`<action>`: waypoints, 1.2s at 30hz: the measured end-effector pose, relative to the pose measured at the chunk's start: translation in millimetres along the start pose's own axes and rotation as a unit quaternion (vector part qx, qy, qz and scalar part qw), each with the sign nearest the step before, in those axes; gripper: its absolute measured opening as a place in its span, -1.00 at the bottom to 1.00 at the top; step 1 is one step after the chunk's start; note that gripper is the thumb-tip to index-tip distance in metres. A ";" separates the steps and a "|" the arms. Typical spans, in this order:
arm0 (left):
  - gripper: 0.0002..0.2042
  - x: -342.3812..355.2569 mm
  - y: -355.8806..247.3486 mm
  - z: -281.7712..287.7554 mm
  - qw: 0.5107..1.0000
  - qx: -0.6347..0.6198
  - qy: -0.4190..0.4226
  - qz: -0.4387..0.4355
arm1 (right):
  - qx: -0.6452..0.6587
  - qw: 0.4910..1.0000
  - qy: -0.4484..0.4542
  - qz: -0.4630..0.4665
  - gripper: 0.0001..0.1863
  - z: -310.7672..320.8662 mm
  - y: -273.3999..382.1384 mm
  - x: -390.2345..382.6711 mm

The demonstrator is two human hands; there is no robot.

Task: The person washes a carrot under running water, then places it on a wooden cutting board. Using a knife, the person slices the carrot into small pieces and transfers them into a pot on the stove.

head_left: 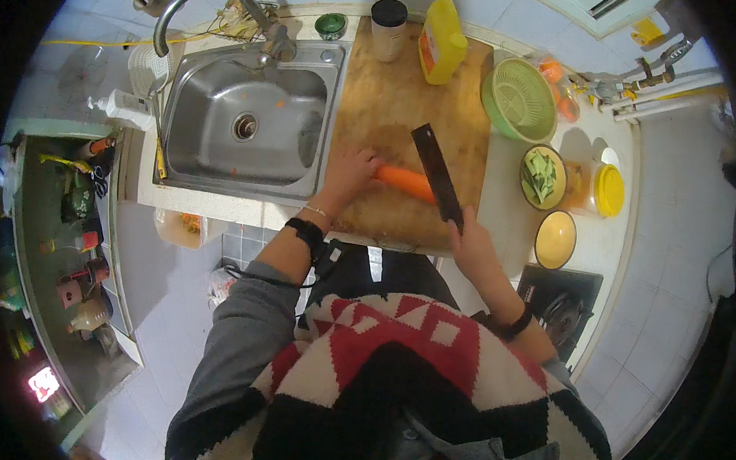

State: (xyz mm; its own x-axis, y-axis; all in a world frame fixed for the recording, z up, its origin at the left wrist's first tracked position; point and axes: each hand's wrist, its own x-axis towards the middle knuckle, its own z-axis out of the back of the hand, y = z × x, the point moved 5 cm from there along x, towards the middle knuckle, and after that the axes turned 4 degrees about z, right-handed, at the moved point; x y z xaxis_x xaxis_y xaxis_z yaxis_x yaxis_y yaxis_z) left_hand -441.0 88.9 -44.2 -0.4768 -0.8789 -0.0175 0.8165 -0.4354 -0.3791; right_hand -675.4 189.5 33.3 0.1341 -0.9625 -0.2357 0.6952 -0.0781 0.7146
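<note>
Head view: my left hand (pixel 354 171) is gripping one end of a carrot (pixel 402 182), lying between my hands on the board (pixel 380 109); my right hand (pixel 473 243) is holding a knife (pixel 436 171) across the other. I'm apparently slicing (contact is unclear), the next move probably calling for a downstroke.

Orange carrot (pixel 404 181) lies slightly aslant — dark cleaver (pixel 436 169) at its right end.

Left forearm (pixel 293 242) extends forward and inward; left hand (pixel 354 173) is palm down, fingers (pixel 368 160) directed right. Right forearm (pixel 505 298) angles forward and leftward; right hand (pixel 474 248) is closed, positioned farther back than the left.
</note>
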 end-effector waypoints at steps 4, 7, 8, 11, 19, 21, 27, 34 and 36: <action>-0.61 -30.8 -5.5 -17.3 0.996 -0.034 0.014 0.087 | -0.037 0.999 -0.011 -0.001 -0.73 -15.4 12.1 5.9; -0.58 -45.7 -6.1 -25.2 0.980 -0.152 -0.051 0.116 | -0.064 0.998 0.002 -0.018 -0.73 -22.8 16.0 7.3; -0.57 -49.4 -7.6 -28.7 0.980 -0.146 -0.061 0.119 | -0.071 0.997 0.006 -0.023 -0.73 -25.1 17.0 7.7; -0.55 -54.3 -7.4 -35.1 0.978 -0.145 -0.089 0.118 | -0.080 0.996 0.002 -0.027 -0.75 -31.7 20.6 9.9; -0.56 -56.9 -4.7 -41.6 0.976 -0.166 -0.101 0.099 | -0.097 0.993 -0.007 -0.062 -0.76 -51.2 17.8 13.8; -0.55 -57.2 -5.4 -42.2 0.977 -0.158 -0.100 0.098 | -0.101 0.992 -0.019 -0.075 -0.75 -55.7 15.6 13.5; -0.54 -56.1 -5.9 -41.8 0.980 -0.138 -0.107 0.096 | -0.105 0.986 -0.010 -0.130 -0.74 -70.0 8.9 25.6; -0.57 -56.2 -5.4 -40.7 0.975 -0.156 -0.124 0.099 | -0.115 0.982 -0.005 -0.147 -0.73 -85.5 -6.0 51.8; -0.56 -55.9 -5.8 -41.7 0.978 -0.149 -0.104 0.102 | -0.110 0.985 -0.028 -0.133 -0.72 -94.4 -10.4 57.0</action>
State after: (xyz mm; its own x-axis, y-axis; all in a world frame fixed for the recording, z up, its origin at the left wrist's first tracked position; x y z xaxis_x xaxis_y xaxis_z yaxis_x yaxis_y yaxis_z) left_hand -432.7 148.8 -79.7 -0.2110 -0.9759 0.0559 0.7420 -0.1972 -0.6407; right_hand -608.4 159.9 -49.7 -0.1069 -0.9290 -0.3544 0.8371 -0.2764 0.4721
